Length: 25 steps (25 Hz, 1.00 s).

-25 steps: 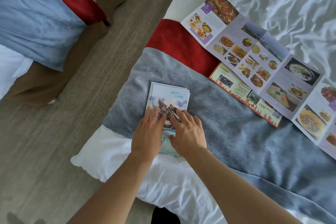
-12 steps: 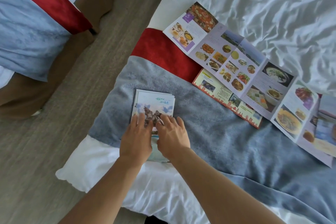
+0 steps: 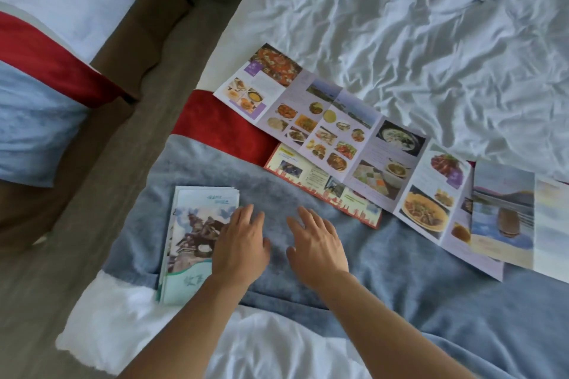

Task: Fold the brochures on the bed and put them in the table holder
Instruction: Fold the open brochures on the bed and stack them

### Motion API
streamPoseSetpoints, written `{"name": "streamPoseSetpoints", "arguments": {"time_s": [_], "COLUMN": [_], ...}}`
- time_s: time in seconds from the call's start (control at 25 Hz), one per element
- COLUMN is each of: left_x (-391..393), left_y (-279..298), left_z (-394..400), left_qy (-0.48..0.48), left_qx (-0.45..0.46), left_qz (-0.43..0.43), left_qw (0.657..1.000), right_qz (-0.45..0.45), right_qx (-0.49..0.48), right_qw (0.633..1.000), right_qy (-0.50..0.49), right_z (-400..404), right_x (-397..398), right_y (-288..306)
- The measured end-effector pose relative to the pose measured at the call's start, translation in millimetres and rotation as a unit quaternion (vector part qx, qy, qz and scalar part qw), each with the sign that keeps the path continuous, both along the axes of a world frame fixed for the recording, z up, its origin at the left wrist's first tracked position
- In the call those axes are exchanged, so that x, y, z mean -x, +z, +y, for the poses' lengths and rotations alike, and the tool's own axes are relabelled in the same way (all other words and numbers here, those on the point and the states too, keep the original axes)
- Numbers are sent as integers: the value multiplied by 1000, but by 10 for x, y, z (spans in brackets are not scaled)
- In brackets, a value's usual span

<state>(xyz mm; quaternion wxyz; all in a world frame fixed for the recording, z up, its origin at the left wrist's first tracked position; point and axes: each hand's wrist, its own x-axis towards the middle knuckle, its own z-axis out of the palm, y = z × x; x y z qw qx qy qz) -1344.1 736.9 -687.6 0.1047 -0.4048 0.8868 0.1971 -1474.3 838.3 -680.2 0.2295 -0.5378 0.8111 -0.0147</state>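
Observation:
A folded brochure [image 3: 197, 234] with a statue picture lies on the grey-blue bed runner [image 3: 400, 271] near the bed's left edge. My left hand [image 3: 241, 247] is flat with straight fingers, its left side over the brochure's right edge. My right hand [image 3: 317, 244] hovers or rests flat on the runner just to the right, holding nothing. A long unfolded food brochure [image 3: 354, 147] stretches diagonally across the bed. A red-bordered brochure [image 3: 308, 181] lies partly under it. Another unfolded scenic brochure [image 3: 511, 218] lies at the far right.
The bed has a crumpled white sheet [image 3: 431, 24] and a red band [image 3: 215, 129] on the runner. A carpeted aisle [image 3: 101, 181] runs along the left. A second bed [image 3: 40, 77] with the same runner stands beyond it. No table holder is in view.
Both hands have left the middle of the folded brochure and shifted right; the right hand is now off it entirely. The view has panned, showing more of the unfolded brochures.

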Motion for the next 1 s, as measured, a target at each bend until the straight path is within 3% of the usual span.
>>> {"name": "streamPoseSetpoints", "arguments": {"time_s": [0.4, 0.56, 0.72, 1.0], "left_x": [1198, 1495, 1722, 1952], "left_y": [212, 166, 86, 7], "left_z": [214, -100, -435, -595], "left_qy": [107, 219, 366, 404], "left_qx": [-68, -176, -272, -249], "left_qz": [64, 155, 221, 267], "left_qw": [990, 947, 862, 839], "right_qz": [9, 8, 8, -10], "right_qx": [28, 25, 9, -6], "right_qw": [1000, 999, 999, 997], "right_qy": [-9, -32, -43, -70], "right_z": [224, 48, -125, -287], "right_x": [1119, 1233, 1249, 1224], "right_y": [353, 239, 89, -51]}}
